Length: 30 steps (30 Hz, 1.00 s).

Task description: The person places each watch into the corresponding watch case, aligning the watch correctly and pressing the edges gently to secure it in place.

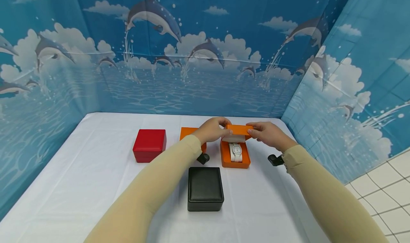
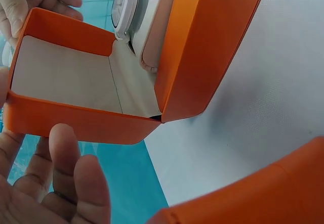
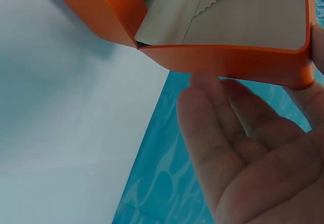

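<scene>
An orange hinged box (image 1: 235, 163) sits open on the white table, with a white watch (image 1: 236, 151) on its cushion. Its lid (image 1: 238, 130) stands raised at the back. My left hand (image 1: 224, 128) pinches the lid's left end and my right hand (image 1: 253, 130) pinches its right end. In the left wrist view the lid (image 2: 76, 118) shows its pale lining, the watch (image 2: 124, 6) lies above it, and my left hand (image 2: 61, 183) has its fingers behind the lid. In the right wrist view my right hand (image 3: 238, 148) cups the lid's (image 3: 228, 62) outer side.
A second orange box (image 1: 189, 132) lies partly hidden behind my left hand. A shut red box (image 1: 149, 145) stands to the left and a shut black box (image 1: 205, 188) nearer me. Blue dolphin-print walls (image 1: 205, 58) enclose the table on three sides.
</scene>
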{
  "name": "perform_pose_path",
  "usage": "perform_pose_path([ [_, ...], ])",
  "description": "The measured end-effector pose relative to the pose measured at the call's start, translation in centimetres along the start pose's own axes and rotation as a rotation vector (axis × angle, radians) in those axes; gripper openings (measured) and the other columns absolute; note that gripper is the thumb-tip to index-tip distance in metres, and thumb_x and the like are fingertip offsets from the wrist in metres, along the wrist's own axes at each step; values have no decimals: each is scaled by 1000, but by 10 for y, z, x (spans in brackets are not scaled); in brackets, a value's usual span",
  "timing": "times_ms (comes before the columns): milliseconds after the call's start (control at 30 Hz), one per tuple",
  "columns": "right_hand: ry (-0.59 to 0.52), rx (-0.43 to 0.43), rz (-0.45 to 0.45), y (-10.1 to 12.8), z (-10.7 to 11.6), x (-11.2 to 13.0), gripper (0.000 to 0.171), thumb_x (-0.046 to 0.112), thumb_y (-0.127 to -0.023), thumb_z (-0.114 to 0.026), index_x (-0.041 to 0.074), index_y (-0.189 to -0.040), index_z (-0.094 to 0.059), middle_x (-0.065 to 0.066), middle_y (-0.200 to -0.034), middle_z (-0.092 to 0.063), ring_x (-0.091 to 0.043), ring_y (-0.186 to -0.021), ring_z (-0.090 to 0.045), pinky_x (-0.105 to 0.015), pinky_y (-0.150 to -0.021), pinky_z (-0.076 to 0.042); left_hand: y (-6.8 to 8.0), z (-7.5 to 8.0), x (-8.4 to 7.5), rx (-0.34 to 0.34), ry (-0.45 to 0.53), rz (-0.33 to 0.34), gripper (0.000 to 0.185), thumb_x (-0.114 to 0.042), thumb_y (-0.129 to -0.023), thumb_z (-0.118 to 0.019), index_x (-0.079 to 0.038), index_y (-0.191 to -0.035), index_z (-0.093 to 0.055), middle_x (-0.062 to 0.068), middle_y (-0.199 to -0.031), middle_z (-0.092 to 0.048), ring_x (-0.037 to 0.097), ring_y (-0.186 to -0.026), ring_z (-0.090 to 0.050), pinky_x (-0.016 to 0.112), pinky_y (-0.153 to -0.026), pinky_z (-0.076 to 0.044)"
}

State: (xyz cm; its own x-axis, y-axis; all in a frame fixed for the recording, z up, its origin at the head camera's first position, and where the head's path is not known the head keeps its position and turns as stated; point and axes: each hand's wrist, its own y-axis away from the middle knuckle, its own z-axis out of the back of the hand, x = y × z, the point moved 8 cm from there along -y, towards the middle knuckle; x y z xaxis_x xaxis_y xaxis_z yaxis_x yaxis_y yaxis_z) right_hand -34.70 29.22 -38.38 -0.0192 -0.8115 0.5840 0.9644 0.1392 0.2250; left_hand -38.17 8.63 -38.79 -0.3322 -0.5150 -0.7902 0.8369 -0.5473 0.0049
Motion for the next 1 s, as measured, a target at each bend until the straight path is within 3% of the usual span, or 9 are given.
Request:
perform_pose_path([
  [233, 23, 1, 6, 1, -4, -1, 57, 41, -110, -55, 13, -159, -47, -16, -140, -67, -33, -113, -64, -40, -91, -57, 1, -2, 0, 41, 9, 19, 38, -41, -100, -72, -25, -134, -65, 2, -135, -62, 20, -115, -61, 42, -102, -54],
  [433, 17, 11, -2, 5, -6, -3, 59, 43, -109, -57, 14, -159, -48, -18, -144, -65, -40, -122, -63, -44, -93, -56, 4, -2, 3, 124, 24, 89, 50, -43, -98, -73, -25, -144, -64, 4, -137, -65, 20, -95, -70, 39, -93, -57],
  [567, 14, 10, 7, 7, -7, -4, 59, 42, -108, -59, 14, -158, -49, -20, -147, -62, -41, -126, -62, -47, -96, -56, 6, -3, 4, 156, 26, 116, 53, -43, -97, -75, -26, -146, -63, 4, -144, -60, 26, -100, -72, 39, -89, -57],
  [667, 19, 9, 26, 8, -8, -3, 57, 40, -107, -60, 13, -157, -50, -21, -146, -62, -40, -125, -62, -48, -98, -55, 7, -4, 4, 162, 7, 106, 54, -43, -96, -77, -26, -145, -64, 5, -144, -60, 33, -108, -72, 39, -90, -56],
  [900, 58, 49, 31, 16, -15, -4, 65, 42, -107, -61, 16, -163, -42, -18, -141, -66, -36, -109, -61, -35, -75, -50, 7, -6, 2, 160, -28, 74, 51, -41, -93, -81, -23, -139, -68, 3, -140, -63, 30, -104, -73, 39, -91, -57],
  [1000, 82, 50, 41, 19, -18, -5, 66, 42, -106, -63, 14, -162, -43, -18, -141, -67, -32, -111, -63, -39, -83, -55, 7, -8, 0, 169, -44, 64, 50, -38, -92, -82, -22, -137, -70, 2, -139, -65, 28, -104, -74, 37, -90, -59],
])
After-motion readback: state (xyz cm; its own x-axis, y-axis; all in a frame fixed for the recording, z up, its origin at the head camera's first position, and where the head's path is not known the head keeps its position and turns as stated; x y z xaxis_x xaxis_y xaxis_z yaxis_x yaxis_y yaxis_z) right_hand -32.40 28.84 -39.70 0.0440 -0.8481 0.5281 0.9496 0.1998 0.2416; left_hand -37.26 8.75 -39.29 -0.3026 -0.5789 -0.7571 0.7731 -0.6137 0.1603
